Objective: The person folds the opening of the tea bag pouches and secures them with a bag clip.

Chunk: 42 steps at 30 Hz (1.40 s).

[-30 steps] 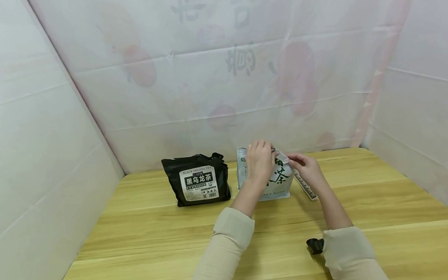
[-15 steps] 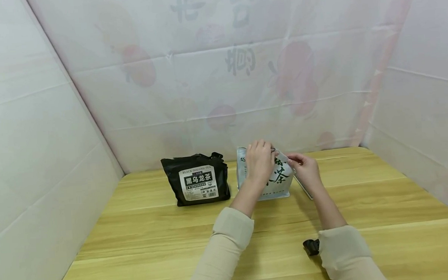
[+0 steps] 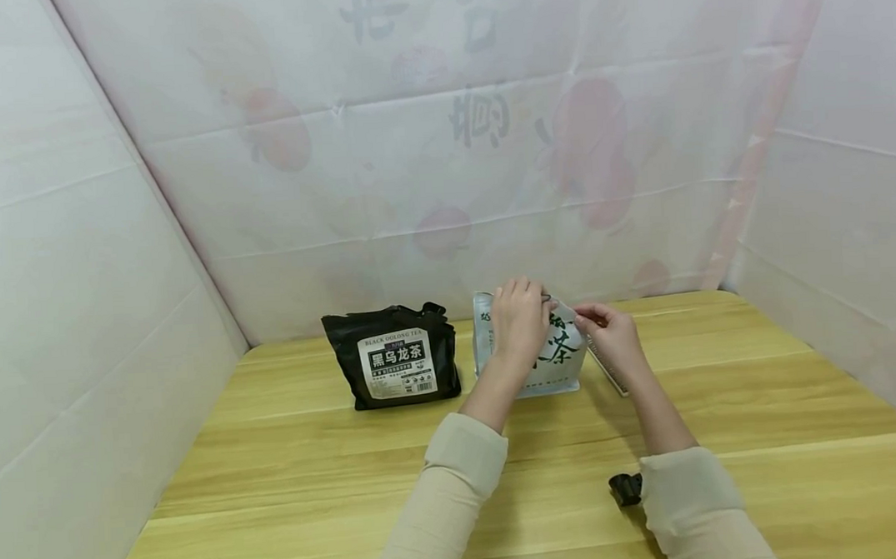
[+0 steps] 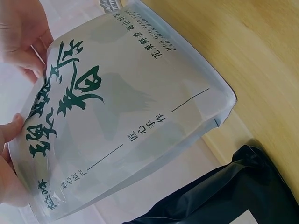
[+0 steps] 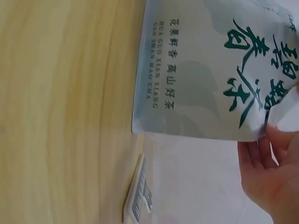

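Observation:
A pale blue-grey tea bag [image 3: 553,367] with green lettering stands upright on the table. My left hand [image 3: 521,322] holds its top edge from the front, hiding part of the lettering. At the bag's upper right corner, my right hand [image 3: 612,339] pinches the edge between thumb and fingers. The right wrist view shows a white flap [image 5: 285,112] at that corner, beside the right hand's fingertips. In the left wrist view the bag's front [image 4: 121,102] is tilted, with both hands along its top edge.
A black bag labelled black oolong tea [image 3: 399,365] stands left of the pale bag. Behind the right hand lies a narrow flat white-edged thing with dark stripes [image 3: 610,371]. Near the right sleeve sits a small black object [image 3: 626,489]. Fabric walls [image 3: 384,190] enclose the wooden table [image 3: 299,486].
The white folded piece at the bag's upper right no longer covers the lettering there, as it did a second ago. My right forearm has shifted slightly left; the left hand stays put.

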Available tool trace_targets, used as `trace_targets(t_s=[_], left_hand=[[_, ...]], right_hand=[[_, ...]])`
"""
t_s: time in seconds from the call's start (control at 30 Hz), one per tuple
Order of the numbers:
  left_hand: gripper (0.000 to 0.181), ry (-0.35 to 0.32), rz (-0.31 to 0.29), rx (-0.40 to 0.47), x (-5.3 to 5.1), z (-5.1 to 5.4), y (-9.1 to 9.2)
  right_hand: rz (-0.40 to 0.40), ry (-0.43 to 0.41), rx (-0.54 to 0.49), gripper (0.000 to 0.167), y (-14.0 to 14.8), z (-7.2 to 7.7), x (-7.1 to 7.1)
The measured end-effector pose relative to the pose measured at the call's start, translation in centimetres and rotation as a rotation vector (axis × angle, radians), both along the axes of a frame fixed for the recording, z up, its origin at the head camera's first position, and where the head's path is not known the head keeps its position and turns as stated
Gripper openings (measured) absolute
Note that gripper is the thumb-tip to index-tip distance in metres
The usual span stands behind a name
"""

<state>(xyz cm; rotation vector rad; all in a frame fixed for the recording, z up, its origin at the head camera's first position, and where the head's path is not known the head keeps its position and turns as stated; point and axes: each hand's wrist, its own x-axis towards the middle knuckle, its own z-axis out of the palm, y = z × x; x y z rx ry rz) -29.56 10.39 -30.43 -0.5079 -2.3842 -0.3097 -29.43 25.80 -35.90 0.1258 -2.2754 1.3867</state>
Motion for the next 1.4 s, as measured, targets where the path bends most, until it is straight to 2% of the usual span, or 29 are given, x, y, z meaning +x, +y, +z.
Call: trace_targets(t_s=[0.2, 0.33, 0.43, 0.6, 0.87, 1.07, 1.3, 1.4], left_hand=[[0.019, 0.005, -0.002, 0.014, -0.1, 0.1, -0.1], [0.019, -0.014, -0.017, 0.012, -0.1, 0.2, -0.3], [0.02, -0.028, -0.042, 0.01, -0.1, 0.3, -0.4], [0.019, -0.033, -0.085, 0.022, -0.1, 0.3, -0.7], [0.018, -0.005, -0.092, 0.026, -0.1, 0.2, -0.6], [0.017, 0.019, -0.104, 0.043, -0.2, 0.0, -0.6], [0.017, -0.001, -0.096, 0.036, -0.2, 0.0, -0.5], [0.017, 0.0, -0.091, 0.032, -0.3, 0.0, -0.4]], right_hand=[[0.168, 0.021, -0.03, 0.026, -0.4, 1.3, 0.7], [0.233, 0.035, -0.052, 0.029, -0.9, 1.8, 1.0], [0.223, 0.033, -0.07, 0.029, -1.3, 1.9, 1.0], [0.152, 0.072, -0.05, 0.024, -1.6, 1.7, 0.6], [0.086, 0.093, -0.023, 0.018, -2.0, 1.6, 0.6], [0.087, 0.073, -0.034, 0.02, -2.2, 1.8, 0.8], [0.162, 0.046, -0.1, 0.027, -1.7, 1.5, 0.8], [0.163, 0.044, -0.095, 0.029, -1.5, 1.4, 0.8]])
